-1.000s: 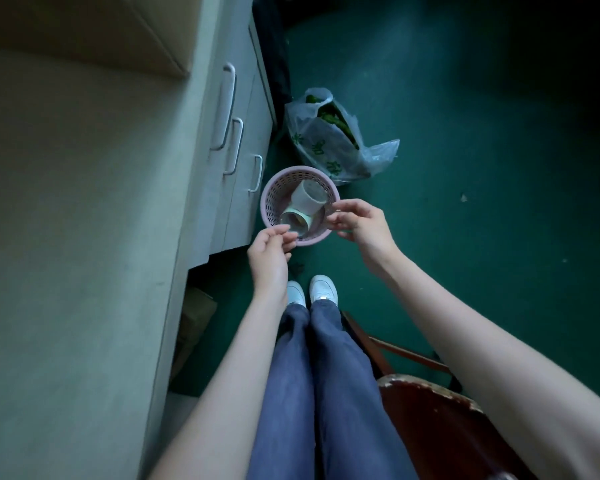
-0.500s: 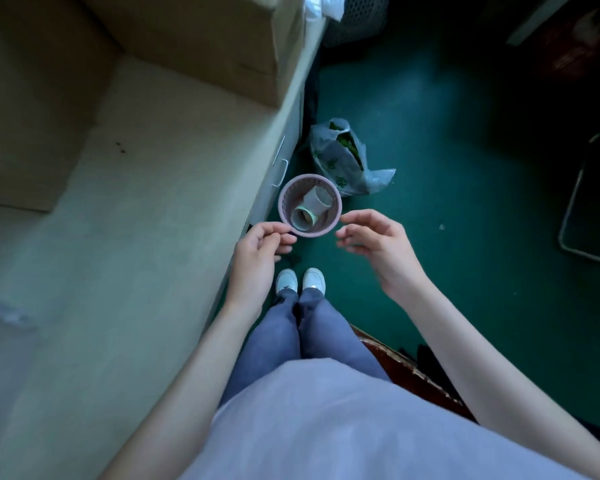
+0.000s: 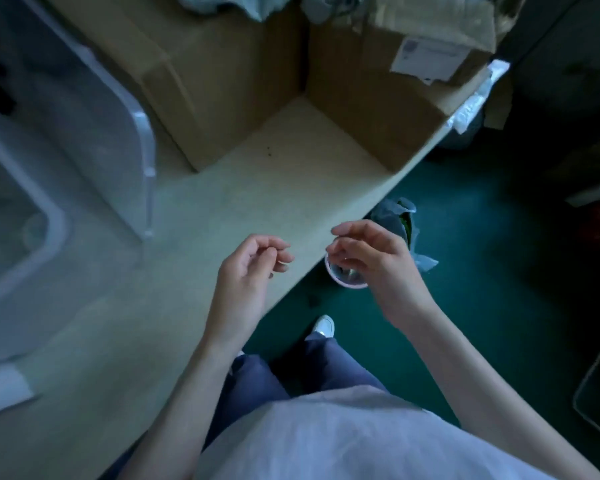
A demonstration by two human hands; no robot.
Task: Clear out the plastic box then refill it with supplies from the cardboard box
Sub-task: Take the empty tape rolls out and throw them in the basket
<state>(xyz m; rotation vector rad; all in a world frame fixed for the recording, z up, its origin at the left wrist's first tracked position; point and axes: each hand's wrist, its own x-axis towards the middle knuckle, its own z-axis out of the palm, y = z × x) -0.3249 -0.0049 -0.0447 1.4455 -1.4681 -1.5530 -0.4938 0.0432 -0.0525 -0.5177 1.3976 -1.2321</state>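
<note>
A translucent plastic box sits on the desk at the left, with a clear lid-like panel beside it. Two cardboard boxes stand at the back: one in the middle and one to the right with a white label. My left hand hovers over the desk's front edge, fingers loosely curled and holding nothing. My right hand hovers just off the desk edge, also loosely curled with nothing in it. The view is blurred.
Under my right hand, a pink basket stands on the green floor, partly hidden. A plastic bag lies behind it. White paper lies on the desk at the left. A dark frame stands at the right.
The view has swung up from the floor to the desk top. Both hands have risen away from the pink basket to desk height, still holding nothing.
</note>
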